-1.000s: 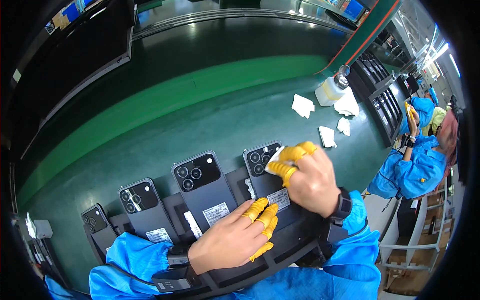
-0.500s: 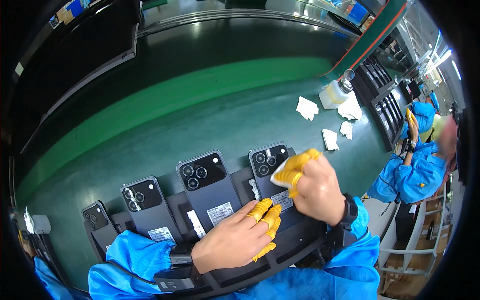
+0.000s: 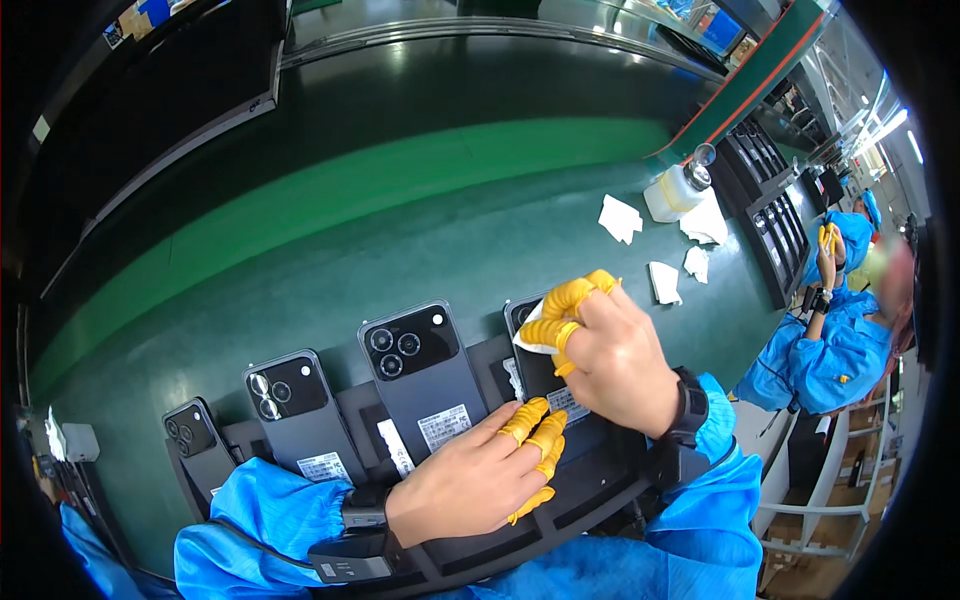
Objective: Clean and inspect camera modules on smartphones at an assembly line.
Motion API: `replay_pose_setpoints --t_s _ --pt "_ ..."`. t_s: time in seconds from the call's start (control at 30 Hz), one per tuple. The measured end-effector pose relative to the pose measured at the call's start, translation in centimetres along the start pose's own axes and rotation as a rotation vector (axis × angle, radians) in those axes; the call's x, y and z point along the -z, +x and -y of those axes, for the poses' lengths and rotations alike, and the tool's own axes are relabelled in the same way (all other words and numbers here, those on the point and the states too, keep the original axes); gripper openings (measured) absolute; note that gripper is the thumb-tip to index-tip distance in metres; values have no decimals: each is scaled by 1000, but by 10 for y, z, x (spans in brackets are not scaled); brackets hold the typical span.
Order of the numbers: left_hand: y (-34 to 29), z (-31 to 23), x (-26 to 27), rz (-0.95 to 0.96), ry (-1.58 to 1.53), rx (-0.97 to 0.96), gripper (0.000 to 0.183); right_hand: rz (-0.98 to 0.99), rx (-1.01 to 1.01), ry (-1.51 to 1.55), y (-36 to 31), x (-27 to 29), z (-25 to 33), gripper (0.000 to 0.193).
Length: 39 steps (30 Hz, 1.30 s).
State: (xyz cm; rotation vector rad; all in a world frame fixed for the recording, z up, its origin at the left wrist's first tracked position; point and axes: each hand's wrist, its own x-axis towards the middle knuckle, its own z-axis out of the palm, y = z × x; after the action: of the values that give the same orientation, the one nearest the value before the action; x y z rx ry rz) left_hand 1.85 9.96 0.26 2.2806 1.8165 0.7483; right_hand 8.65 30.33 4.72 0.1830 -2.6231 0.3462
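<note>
Across one black tray [image 3: 590,492] lie four phones [image 3: 420,377], the right hand [image 3: 622,358] pinching one wipe [image 3: 529,341], the left hand [image 3: 468,482] resting, hold unclear.

The green worktop [image 3: 300,290] carries a long black tray [image 3: 600,497] along its near side, loose white wipes [image 3: 620,219] and a white metal-capped bottle [image 3: 672,196].

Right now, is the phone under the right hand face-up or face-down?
Face-down: the phone shows its back, label and partly covered camera block.

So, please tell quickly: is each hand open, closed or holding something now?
Left hand: loosely bent at the lower part of a dark grey rectangular phone; grip cannot be told.
Right hand: closed, holding a thin white wipe over that phone.
</note>
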Motion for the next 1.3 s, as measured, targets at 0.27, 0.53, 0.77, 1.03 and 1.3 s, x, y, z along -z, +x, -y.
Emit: replay_pose_setpoints --t_s 0.27,0.53,0.77,1.03,1.3 --pt "1 1 0 22 17 -16 40 99 25 17 10 5 4 16" --pt "3 -2 3 -8 69 -18 40 130 -276 -61 -11 11 15 24" --pt "1 1 0 -18 54 -7 39 176 -388 -123 -29 17 30 37" --pt "3 2 1 8 7 9 41 6 -242 -99 1 8 -3 21" --pt "0 0 -2 23 8 -4 39 27 -180 70 -3 0 -5 18"
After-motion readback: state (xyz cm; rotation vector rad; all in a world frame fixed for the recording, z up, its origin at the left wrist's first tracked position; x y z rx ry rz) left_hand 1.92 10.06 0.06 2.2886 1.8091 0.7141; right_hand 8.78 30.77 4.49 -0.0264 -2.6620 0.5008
